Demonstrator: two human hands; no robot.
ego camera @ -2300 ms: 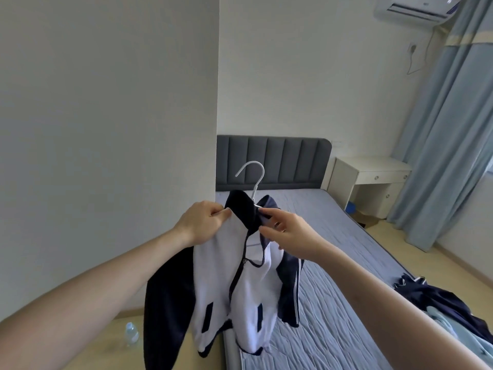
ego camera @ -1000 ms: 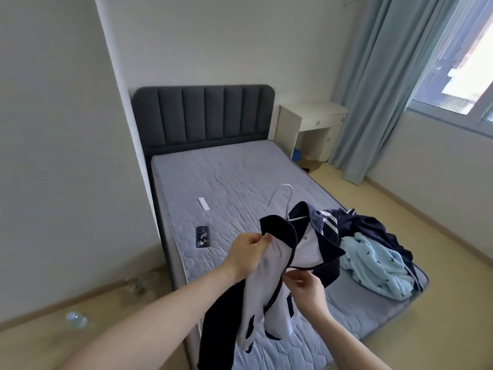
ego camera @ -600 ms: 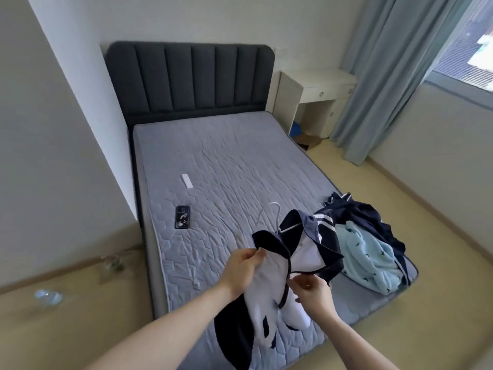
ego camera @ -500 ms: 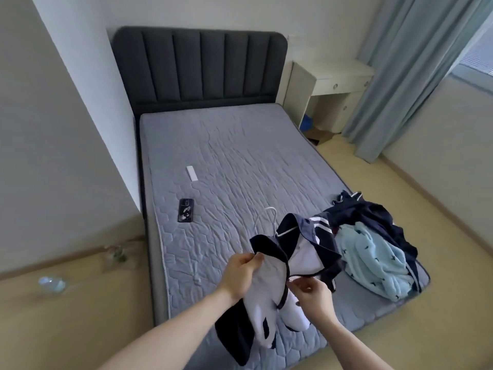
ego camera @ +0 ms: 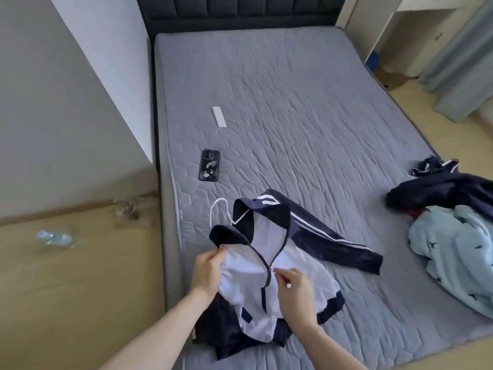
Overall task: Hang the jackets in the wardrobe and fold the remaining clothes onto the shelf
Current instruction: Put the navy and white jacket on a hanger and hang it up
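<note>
Left hand [ego camera: 208, 271] grips jacket [ego camera: 248, 279] fabric; right hand [ego camera: 296, 292] pinches its zipper [ego camera: 270, 269]

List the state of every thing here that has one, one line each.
jacket: laid on the mattress, on its hanger, zip partly done up
hanger: inside the jacket, hook sticking out at the collar
left hand: grips the jacket's left front
right hand: pinches at the zip
pile of clothes: crumpled, unfolded, at the bed's right edge
phone: lying flat on the mattress
water bottle: on its side on the floor
</note>
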